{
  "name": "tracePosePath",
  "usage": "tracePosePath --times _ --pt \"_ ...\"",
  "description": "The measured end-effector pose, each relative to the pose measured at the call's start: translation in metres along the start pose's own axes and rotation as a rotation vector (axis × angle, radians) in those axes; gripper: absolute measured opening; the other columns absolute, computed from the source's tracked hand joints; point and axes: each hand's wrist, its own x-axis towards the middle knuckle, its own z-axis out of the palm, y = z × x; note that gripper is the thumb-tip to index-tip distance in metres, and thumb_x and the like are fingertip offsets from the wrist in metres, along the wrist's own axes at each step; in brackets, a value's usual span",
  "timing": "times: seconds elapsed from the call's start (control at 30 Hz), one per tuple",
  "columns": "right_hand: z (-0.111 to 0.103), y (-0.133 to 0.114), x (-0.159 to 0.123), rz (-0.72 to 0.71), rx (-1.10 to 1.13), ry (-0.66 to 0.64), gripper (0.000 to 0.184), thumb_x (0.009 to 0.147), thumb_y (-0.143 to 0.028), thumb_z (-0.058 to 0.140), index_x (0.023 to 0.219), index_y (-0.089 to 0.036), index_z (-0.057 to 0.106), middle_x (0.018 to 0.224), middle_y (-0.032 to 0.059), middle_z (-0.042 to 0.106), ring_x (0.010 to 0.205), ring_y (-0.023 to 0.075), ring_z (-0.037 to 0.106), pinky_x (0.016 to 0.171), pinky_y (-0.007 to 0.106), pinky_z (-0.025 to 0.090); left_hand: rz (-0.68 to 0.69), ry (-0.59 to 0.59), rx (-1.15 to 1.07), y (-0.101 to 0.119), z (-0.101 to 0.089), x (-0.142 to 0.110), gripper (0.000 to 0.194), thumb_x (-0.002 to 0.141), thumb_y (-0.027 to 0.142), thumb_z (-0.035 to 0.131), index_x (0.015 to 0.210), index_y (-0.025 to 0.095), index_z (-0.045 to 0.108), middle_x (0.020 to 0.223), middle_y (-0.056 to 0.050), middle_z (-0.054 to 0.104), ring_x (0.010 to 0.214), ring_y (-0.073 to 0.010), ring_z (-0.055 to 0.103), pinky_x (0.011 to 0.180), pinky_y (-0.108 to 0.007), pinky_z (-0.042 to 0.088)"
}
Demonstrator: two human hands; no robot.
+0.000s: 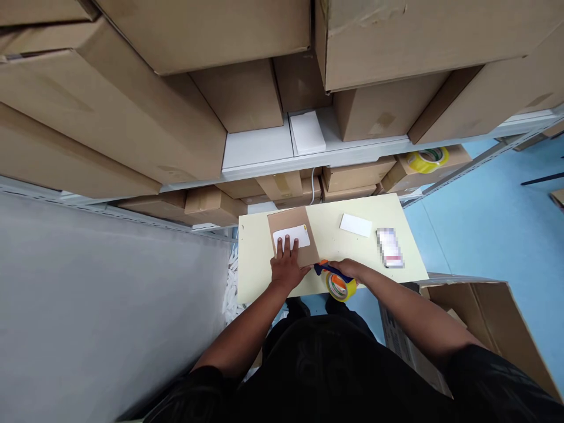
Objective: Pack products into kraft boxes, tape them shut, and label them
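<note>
My left hand [287, 263] lies with its fingers spread over a small flat cardboard box [287, 220] on the pale yellow table [254, 258]. Its fingertips touch a white rectangular piece [301, 235] with a small yellow mark, which rests on the box. In my right hand [348, 268] is a tape dispenser [344, 277], dark blue and orange, loaded with a roll of yellow tape. The dispenser's front end is at the box's lower right corner. Whether tape is stuck to the box there I cannot make out.
A white flat box [355, 225] and a blurred phone [389, 248] lie on the table's right part. Behind stands a shelf [259, 150] full of cardboard boxes, with another yellow tape roll [427, 158]. An open carton [493, 317] is at the lower right, a grey wall [110, 294] at left.
</note>
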Motion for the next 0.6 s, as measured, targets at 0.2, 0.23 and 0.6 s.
tracePosePath --times 0.2,0.23,0.6 --pt "-0.013 -0.018 0.012 -0.114 -0.245 0.151 0.046 0.078 -0.063 0.074 0.063 -0.021 0.065 0.061 0.0103 0.067 0.081 0.0336 0.072 0.067 0.036 0.051 0.001 0.003 -0.016 0.000 -0.003 0.000 0.106 0.087 0.080 0.049 0.168 0.023 0.012 0.175 -0.011 0.002 0.160 -0.0404 -0.006 0.098 -0.056 0.050" --pt "-0.014 -0.019 0.013 -0.150 -0.253 0.164 0.044 0.078 -0.060 0.076 0.062 -0.021 0.064 0.061 0.0103 0.067 0.084 0.0341 0.072 0.070 0.037 0.051 0.000 0.003 -0.021 0.000 -0.003 0.000 0.106 0.087 0.080 0.050 0.168 0.023 0.013 0.175 -0.012 0.003 0.160 -0.0408 -0.006 0.099 -0.056 0.050" --pt "-0.001 0.022 -0.001 0.104 0.347 -0.276 0.054 0.077 -0.073 0.073 0.084 -0.019 0.069 0.070 0.0100 0.074 0.063 0.0266 0.071 0.060 0.037 0.061 0.012 0.033 -0.045 0.000 0.001 -0.001 0.105 0.087 0.082 0.047 0.168 0.024 0.013 0.175 -0.009 -0.001 0.160 -0.0385 -0.006 0.101 -0.056 0.049"
